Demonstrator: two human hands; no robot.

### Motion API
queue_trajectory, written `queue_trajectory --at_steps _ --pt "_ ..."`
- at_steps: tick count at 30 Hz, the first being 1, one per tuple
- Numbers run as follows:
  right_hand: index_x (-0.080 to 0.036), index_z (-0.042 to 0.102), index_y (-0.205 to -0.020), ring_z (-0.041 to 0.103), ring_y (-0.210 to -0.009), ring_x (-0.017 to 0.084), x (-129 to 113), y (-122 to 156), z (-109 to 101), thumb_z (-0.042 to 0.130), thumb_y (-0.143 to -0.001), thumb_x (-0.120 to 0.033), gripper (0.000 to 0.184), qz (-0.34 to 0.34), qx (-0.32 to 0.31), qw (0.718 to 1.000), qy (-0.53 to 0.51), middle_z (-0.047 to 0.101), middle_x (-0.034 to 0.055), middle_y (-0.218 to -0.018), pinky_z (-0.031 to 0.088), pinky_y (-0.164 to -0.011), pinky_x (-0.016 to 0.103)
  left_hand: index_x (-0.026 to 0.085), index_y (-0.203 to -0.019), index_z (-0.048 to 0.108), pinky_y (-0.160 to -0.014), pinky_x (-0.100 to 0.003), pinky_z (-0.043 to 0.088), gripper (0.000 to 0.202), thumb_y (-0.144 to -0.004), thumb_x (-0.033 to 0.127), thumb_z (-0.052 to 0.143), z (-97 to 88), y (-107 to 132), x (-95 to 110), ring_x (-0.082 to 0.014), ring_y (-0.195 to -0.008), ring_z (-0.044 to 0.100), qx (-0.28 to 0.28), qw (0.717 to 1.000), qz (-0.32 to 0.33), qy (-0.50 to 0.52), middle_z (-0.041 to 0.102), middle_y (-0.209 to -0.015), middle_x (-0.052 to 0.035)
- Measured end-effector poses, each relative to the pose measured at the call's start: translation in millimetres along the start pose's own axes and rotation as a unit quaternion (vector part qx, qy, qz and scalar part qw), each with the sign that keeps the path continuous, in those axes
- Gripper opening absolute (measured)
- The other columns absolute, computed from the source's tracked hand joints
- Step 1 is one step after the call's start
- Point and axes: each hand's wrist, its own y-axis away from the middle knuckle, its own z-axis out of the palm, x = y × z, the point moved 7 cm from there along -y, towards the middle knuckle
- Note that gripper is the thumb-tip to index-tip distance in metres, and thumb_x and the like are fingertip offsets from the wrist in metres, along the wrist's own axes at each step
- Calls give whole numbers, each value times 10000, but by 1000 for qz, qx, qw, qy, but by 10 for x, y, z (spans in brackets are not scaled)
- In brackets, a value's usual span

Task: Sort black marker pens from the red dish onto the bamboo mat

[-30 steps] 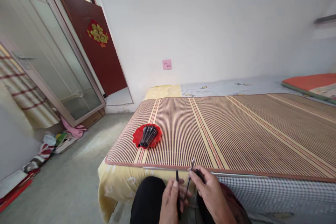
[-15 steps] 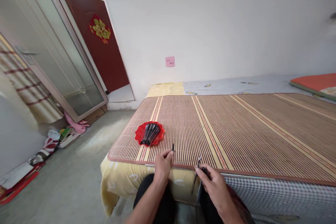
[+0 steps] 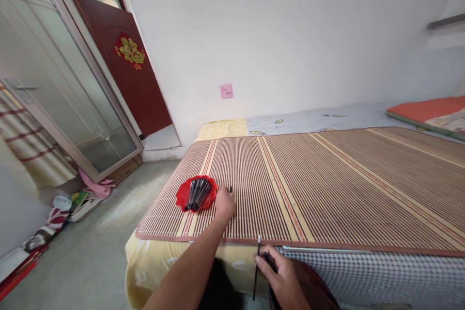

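Observation:
My right hand is in front of the mat's near edge, fingers closed on a slim dark pen with a shiny upper tip. A second black piece shows inside the same hand, partly hidden by the fingers. My left hand reaches over the mat, close beside the right rim of a red scalloped plate. A small black piece, like a pen cap, sticks up from its fingers, which are partly hidden. Several dark pens lie bunched in the plate.
A striped bamboo mat covers the bed, over yellow and checked cloth. A folded orange quilt lies at the far right. Pink sticky note on the wall. Glass door and floor clutter are on the left.
My left hand has moved forward over the mat to the plate's right side with the small black piece. My right hand still holds the pen, a little lower in view. The view has shifted slightly.

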Motion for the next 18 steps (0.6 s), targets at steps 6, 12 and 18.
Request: queue_trajectory --at_steps 6,12,18 --pt "-195 633 -745 529 -682 201 -12 -23 -64 617 -838 -587 403 -1 -2 1000 13 591 13 -681 426 -644 294 112 -1133 577 -905 -312 435 178 -956 130 562 2 0 8 -255 -1113 646 12 998 33 -51 664 -1175 -192" --pt "-194 638 -788 543 -708 204 5 -26 -56 600 -864 -560 376 -3 -16 1000 10 605 18 -716 431 -663 297 113 -1176 560 -919 -320 438 226 -956 164 568 -50 164 114 -267 -1130 621 31 990 85 -109 622 -1210 -191" --pt "-201 609 -750 524 -674 187 29 -43 -58 609 -855 -541 356 -8 -15 1000 7 568 -1 -677 420 -639 279 175 -1230 581 -956 -358 423 257 -994 192 479 -439 426 42 -262 -1120 567 68 968 157 -184 610 -1212 -121"
